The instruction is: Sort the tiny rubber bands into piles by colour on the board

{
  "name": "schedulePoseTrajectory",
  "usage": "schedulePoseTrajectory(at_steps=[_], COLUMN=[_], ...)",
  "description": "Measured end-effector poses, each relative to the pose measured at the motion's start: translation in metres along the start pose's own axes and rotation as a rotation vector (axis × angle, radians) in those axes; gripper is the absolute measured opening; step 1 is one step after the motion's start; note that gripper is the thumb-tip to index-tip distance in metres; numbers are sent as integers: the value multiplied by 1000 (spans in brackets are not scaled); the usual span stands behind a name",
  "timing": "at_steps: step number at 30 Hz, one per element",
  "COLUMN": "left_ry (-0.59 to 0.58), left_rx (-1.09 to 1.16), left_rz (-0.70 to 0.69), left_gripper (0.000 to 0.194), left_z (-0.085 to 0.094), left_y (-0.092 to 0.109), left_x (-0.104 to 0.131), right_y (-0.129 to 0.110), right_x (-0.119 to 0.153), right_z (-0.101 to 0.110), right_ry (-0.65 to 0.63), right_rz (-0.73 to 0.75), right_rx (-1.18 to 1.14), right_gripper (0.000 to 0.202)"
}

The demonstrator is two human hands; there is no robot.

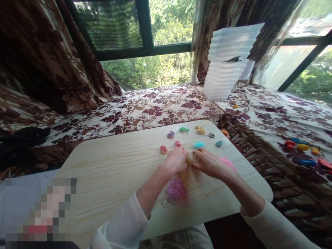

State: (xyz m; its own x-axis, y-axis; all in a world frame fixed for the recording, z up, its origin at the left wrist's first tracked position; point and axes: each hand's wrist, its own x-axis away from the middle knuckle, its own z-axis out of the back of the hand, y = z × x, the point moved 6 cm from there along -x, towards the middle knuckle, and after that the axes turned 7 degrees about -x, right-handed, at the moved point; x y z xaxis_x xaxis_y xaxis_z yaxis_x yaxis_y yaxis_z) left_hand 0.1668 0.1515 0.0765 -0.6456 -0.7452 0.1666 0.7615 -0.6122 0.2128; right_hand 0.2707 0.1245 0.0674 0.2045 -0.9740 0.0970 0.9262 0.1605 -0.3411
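Observation:
My left hand (pixel 177 159) and my right hand (pixel 204 160) face each other over the wooden table (pixel 109 169). Between them is a small yellowish bundle (pixel 191 158), blurred, with the fingers of both hands closed on it. Nearest to me lies a purple-pink tangle of strands (pixel 176 189). A bright pink pile (pixel 228 163) shows partly behind my right wrist, and a turquoise pile (pixel 199 145) sits just beyond my right hand. Past my left hand are a small pink-red bundle (pixel 177 143) and a red one (pixel 163 149).
Purple (pixel 170 134), green (pixel 184 129), yellow (pixel 200 130), dark (pixel 211 135) and teal (pixel 219 143) bundles line the far side. Colourful toys (pixel 303 147) lie on patterned cloth at right. A tall white stack (pixel 224 62) stands by the window.

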Motion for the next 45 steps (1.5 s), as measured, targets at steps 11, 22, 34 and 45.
schedulePoseTrajectory(at_steps=[11, 22, 34, 45], left_ry=[180, 115, 173, 269], left_rx=[64, 7, 65, 139], left_rz=[287, 237, 278, 326], left_gripper=[36, 27, 38, 48], left_z=[27, 8, 24, 32], left_y=[-90, -90, -96, -109], left_x=[37, 12, 18, 42], right_y=[-10, -39, -33, -47], right_x=[-43, -99, -122, -172], right_z=[32, 10, 35, 2], right_ry=[-18, -216, -142, -146], right_rz=[77, 138, 132, 63], right_rx=[16, 146, 170, 191], right_gripper=[43, 24, 31, 33])
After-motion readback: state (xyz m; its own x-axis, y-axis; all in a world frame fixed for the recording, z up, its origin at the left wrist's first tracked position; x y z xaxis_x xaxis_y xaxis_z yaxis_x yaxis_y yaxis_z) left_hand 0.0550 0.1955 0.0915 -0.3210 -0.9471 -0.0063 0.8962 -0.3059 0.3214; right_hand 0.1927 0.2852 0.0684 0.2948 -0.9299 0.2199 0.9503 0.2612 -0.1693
